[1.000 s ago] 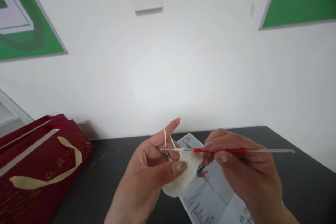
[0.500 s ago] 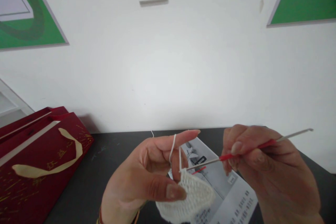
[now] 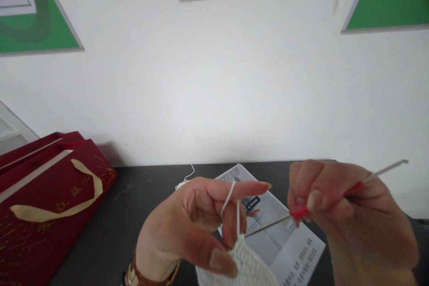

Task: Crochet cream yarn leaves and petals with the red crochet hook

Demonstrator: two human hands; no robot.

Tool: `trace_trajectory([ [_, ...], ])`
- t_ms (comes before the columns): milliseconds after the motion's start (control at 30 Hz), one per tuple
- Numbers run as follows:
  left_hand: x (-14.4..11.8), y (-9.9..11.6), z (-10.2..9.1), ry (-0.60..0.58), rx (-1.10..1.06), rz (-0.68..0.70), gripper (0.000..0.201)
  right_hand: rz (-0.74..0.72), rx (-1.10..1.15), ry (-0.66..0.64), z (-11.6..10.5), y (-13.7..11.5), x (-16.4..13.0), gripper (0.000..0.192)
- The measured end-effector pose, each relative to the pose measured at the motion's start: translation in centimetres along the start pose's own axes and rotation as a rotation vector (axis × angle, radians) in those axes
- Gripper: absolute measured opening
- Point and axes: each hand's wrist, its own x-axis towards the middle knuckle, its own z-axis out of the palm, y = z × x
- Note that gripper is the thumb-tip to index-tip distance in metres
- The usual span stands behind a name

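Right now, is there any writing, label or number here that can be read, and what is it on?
Nothing reads clearly.
Printed sheet on the table: lines of small print and a dark label, too blurred to read.
Red gift bag: gold characters, too blurred to read.
Green wall pictures: no words visible.

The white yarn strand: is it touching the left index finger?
Touching. The head view shows the white yarn strand draped over the left hand's extended index finger.

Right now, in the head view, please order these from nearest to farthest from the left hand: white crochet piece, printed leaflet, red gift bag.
1. White crochet piece, pinched in the left hand.
2. Printed leaflet, on the table just right.
3. Red gift bag, far left.
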Motion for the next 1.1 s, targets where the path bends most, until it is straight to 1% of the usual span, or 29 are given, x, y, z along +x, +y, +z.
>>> trace_trajectory([
  [133, 0.3, 0.0, 0.1, -0.039, 0.007, -0.047, 0.066, -0.022, 0.019, -0.022, -0.3, 0.2, -0.1, 0.010],
  [300, 0.3, -0.4, 0.1, -0.055, 0.024, -0.094, 0.074, -0.042, 0.048, -0.082, -0.6, 0.6, 0.1, 0.011],
  [367, 0.4, -0.6, -0.1, -0.083, 0.033, -0.124, 0.074, -0.054, 0.056, -0.104, -0.7, 0.6, 0.2, 0.010],
  [467, 0.5, -0.9, -0.3, -0.144, 0.054, -0.110, 0.075, -0.049, 0.057, -0.126, -0.8, 0.4, 0.1, 0.011],
  [533, 0.6, -1.1, -0.4, -0.164, 0.057, -0.093, 0.074, -0.034, 0.055, -0.136, -0.8, 0.3, 0.0, 0.012],
  [700, 0.7, -1.2, -0.2, -0.144, 0.055, -0.107, 0.073, -0.047, -0.005, -0.189, -1.4, -0.2, -0.3, 0.010],
  [800, 0.8, -1.2, 0.0, -0.152, 0.053, -0.126, 0.072, -0.026, -0.026, -0.213, -1.8, -0.4, -0.3, 0.010],
  [1000, 0.9, -1.5, 0.0, -0.136, 0.108, -0.136, 0.064, -0.006, -0.010, -0.204, -1.9, -0.2, -0.1, 0.009],
  [1100, 0.9, -1.5, -0.1, -0.124, 0.152, -0.110, 0.061, 0.007, 0.028, -0.177, -1.8, 0.0, 0.1, 0.009],
])
